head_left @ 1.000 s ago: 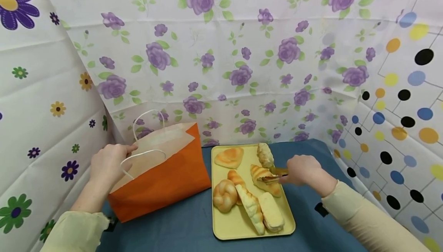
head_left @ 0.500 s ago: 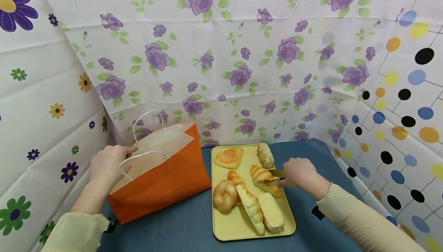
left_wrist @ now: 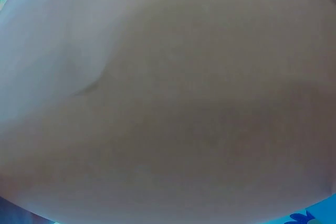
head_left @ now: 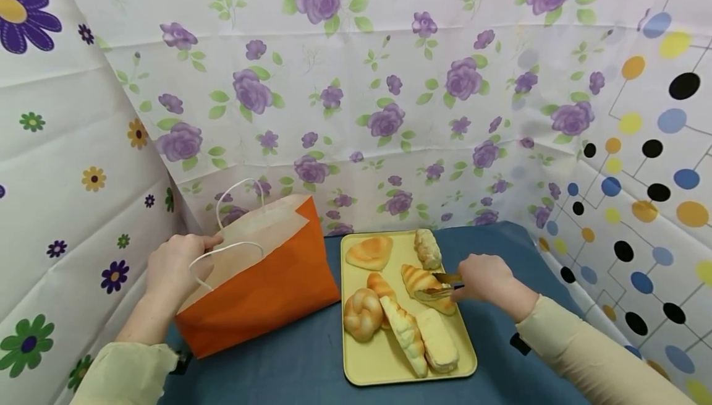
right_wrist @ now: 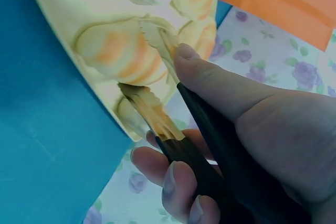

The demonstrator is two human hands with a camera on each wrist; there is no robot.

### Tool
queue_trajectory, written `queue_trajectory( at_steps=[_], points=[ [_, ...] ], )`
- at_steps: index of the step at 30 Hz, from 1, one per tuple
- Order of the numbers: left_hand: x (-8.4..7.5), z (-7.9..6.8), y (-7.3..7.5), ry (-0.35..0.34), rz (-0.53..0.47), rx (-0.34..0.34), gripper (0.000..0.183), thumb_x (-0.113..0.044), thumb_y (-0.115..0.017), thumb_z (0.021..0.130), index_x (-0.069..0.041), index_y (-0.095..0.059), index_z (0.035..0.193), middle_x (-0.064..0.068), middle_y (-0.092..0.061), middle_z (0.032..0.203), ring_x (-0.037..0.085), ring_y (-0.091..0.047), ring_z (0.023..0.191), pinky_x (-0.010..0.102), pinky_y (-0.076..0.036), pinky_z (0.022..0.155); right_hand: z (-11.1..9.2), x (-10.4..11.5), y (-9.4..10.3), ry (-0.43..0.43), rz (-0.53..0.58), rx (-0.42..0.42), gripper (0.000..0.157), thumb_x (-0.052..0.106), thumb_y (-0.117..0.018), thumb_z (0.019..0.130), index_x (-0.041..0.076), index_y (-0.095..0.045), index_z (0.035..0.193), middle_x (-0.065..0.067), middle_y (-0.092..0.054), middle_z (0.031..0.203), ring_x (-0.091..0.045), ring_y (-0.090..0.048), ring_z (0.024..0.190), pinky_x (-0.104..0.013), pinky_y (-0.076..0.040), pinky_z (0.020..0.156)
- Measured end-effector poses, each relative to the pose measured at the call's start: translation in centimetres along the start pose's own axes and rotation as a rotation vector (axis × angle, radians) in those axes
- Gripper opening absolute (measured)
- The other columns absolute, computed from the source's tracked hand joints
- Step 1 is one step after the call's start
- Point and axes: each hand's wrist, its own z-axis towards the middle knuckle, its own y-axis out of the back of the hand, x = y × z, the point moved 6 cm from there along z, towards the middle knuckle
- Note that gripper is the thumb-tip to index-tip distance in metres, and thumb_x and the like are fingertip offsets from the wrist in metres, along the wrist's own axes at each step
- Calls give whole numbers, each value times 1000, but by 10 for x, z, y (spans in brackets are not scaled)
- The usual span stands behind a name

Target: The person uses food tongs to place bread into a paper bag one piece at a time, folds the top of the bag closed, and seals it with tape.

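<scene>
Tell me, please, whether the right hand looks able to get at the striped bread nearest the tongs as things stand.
Probably yes: the right hand holds the tongs with their tips apart, seeming to straddle the striped bread, and no other bread lies on top of it.

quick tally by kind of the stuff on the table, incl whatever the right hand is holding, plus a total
bread pieces: 7
tray: 1
orange bag: 1
tongs, in the right hand: 1
total: 10
</scene>
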Motion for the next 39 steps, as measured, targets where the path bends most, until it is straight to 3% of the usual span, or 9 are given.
queue_trajectory(
  at_steps=[10,18,26,31,39],
  points=[
    [-1,-1,1,8,-1,3,40,-8,-70,94,-6,-75,134,1,-59,63,25,-53,60,40,-45,54,2,-3,-3,20,26,16,44,59,-84,85,18,-71,80,1,-56,65,-14,-52,53,-31,-39,51],
    [-1,0,0,4,-9,2,42,-6,-67,93,-4,-75,134,2,-63,66,25,-54,60,40,-44,53,4,-9,-7,32,25,4,53,64,-83,83,15,-82,104,3,-68,81,-13,-58,59,-35,-53,56],
    [-2,1,0,11,-9,5,43,-5,-66,92,-5,-74,135,3,-65,68,25,-53,60,39,-44,53,3,-16,-13,62,40,-42,45,63,-82,85,21,-81,100,7,-62,73,-11,-54,57,-34,-48,52],
    [0,2,1,0,2,12,43,-5,-66,92,-5,-74,135,8,-72,78,26,-56,61,40,-46,52,2,-19,-16,99,17,-79,47,63,-82,85,22,-81,108,8,-65,76,-9,-53,55,-32,-47,50],
    [2,2,1,6,-9,9,43,-6,-66,93,-6,-75,135,7,-71,77,26,-56,61,40,-45,51,3,-22,-19,184,-49,-167,54,58,-84,84,21,-80,122,7,-71,81,-6,-49,52,-30,-44,47]
  ],
)
